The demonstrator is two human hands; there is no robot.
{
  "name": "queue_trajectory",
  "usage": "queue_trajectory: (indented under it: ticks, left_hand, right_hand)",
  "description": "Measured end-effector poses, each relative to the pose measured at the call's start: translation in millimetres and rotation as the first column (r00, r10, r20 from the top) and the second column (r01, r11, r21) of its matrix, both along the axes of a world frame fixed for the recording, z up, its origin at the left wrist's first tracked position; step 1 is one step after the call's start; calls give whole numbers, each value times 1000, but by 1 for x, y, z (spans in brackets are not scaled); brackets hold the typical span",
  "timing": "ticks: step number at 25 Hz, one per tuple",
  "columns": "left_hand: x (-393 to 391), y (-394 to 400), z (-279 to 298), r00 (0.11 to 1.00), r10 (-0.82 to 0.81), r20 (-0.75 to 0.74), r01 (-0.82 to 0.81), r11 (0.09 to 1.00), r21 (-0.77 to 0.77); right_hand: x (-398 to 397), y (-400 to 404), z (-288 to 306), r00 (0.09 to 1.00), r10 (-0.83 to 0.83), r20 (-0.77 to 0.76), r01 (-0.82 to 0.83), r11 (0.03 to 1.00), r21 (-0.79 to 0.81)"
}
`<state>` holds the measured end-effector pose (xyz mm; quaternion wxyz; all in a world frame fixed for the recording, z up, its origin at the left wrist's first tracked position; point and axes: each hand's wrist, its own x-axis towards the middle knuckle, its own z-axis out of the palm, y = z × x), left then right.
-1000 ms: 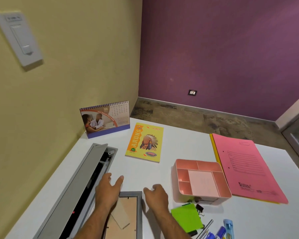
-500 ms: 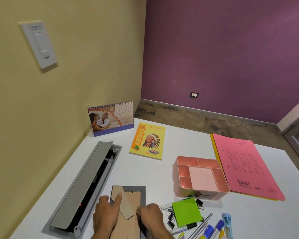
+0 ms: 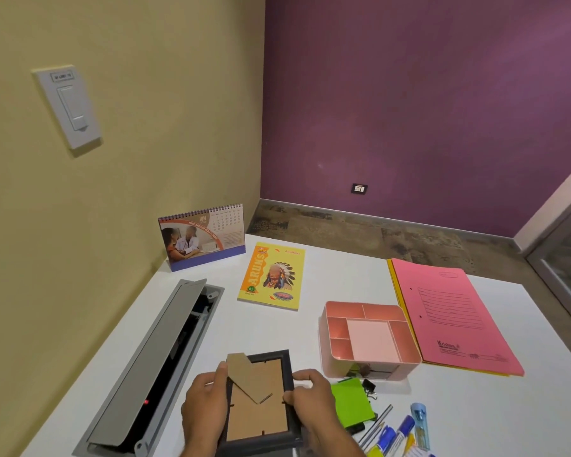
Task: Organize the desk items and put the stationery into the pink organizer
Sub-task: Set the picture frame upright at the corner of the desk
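While two hands (image 3: 208, 407) hold one frame (image 3: 261, 423).

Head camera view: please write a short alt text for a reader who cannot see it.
Two hands, left hand and right hand, hold a dark picture frame back side up on a white desk. To the right stand an empty pink organizer, a pink folder, and pens; a yellow notebook and a calendar lie farther back.

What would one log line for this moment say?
left hand: holds picture frame, thumb on stand | right hand: grips frame edge | pink organizer: empty | pens: on desk
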<state>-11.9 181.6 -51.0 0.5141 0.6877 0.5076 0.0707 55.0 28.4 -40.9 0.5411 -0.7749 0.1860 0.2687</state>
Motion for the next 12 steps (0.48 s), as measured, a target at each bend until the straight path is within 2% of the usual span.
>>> queue_trajectory:
  ticks: [2, 4, 6, 8, 10, 12]
  left_hand:
    - [2, -4, 12, 996, 2, 85, -2, 1000, -2]
    - [2, -9, 26, 978, -2, 209, 18, 997, -75]
    - [-1, -15, 34, 938, -120, 325, 142, 989, -45]
    - [-5, -21, 32, 842, -372, 391, 345, 928, 141]
    - [-7, -28, 28, 730, -593, 340, 471, 797, 378]
    - [-4, -41, 29, 682, -659, 316, 486, 732, 477]
  right_hand:
    - [5, -16, 16, 998, -48, -37, 51, 995, 84]
    - [12, -37, 31, 995, -83, -60, 91, 984, 152]
    - [16, -58, 47, 992, -102, -81, 117, 969, 219]
    - [20, -75, 55, 987, -132, -88, 150, 957, 248]
    - [20, -90, 63, 985, -149, -86, 167, 948, 271]
    - [19, -103, 70, 982, -156, -108, 183, 930, 320]
